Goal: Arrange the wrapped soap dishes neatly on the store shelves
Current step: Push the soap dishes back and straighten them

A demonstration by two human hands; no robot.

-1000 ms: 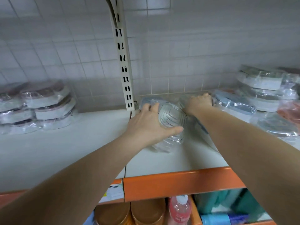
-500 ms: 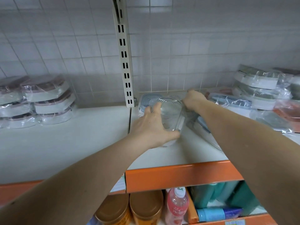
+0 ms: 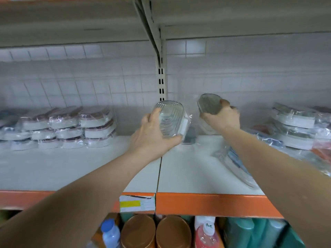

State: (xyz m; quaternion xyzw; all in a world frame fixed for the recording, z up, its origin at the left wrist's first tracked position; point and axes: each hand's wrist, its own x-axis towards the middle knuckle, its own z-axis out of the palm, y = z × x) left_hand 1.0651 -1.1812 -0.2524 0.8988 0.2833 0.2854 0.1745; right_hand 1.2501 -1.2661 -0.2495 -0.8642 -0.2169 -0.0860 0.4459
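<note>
Hands raised over shelf (image 3: 188, 169): L hand (image 3: 154, 135) grips clear dish (image 3: 170, 120), R hand (image 3: 221, 119) grips grey dish (image 3: 208, 106).

Illumination is even and moderately bright, with a dim band of shade under the upper shelf (image 3: 71, 20) across the tiled wall (image 3: 89, 77). The whole picture is soft; the right hand (image 3: 221, 119) is motion-blurred. Wide-angle distortion bows the edges, and glare glints off the plastic wraps (image 3: 96, 122).
</note>
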